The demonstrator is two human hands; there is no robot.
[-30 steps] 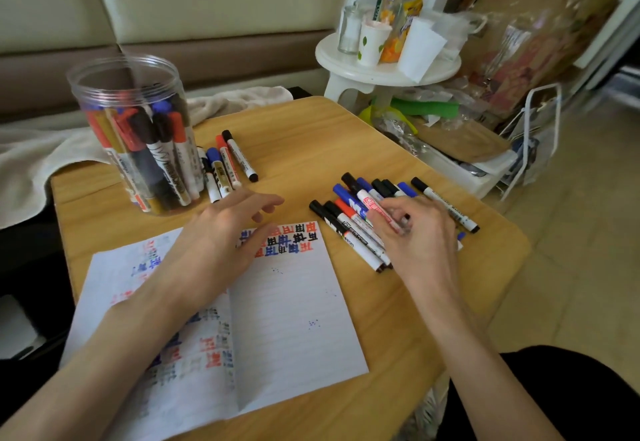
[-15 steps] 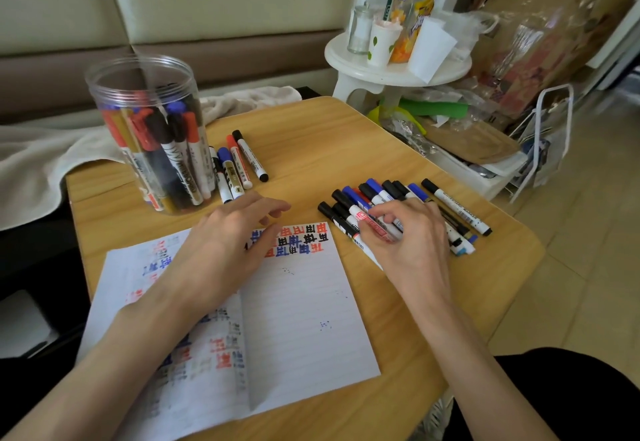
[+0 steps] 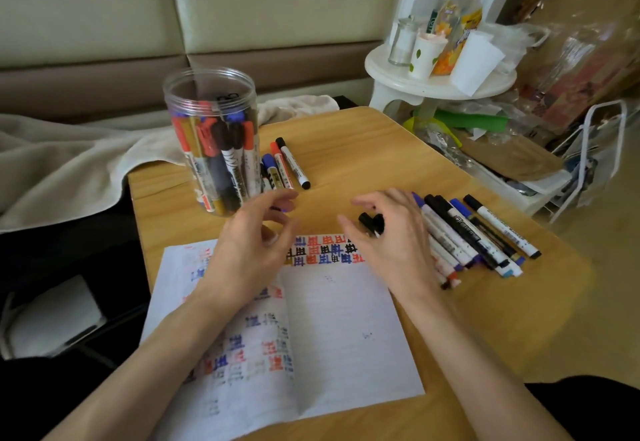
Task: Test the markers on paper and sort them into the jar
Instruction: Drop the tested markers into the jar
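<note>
A clear plastic jar (image 3: 211, 142) holding several red, blue and black markers stands at the back left of the wooden table (image 3: 363, 149). A few markers (image 3: 285, 165) lie beside it. A pile of several markers (image 3: 464, 232) lies on the right. A lined sheet of paper (image 3: 332, 319) with red, blue and black test marks lies in front of me. My right hand (image 3: 391, 243) hovers at the paper's top right corner, curled around a black-capped marker (image 3: 370, 223). My left hand (image 3: 252, 246) floats above the paper's top left with fingers apart, holding nothing.
A white round stool (image 3: 436, 85) with bottles and cups stands behind the table on the right. Bags, cardboard and a white rack (image 3: 588, 149) crowd the floor to the right. A sofa with a beige blanket (image 3: 69, 170) sits behind and to the left.
My right hand has come off the marker pile with a black marker and moved left to the paper. My left hand has lifted off the paper and its fingers have curled.
</note>
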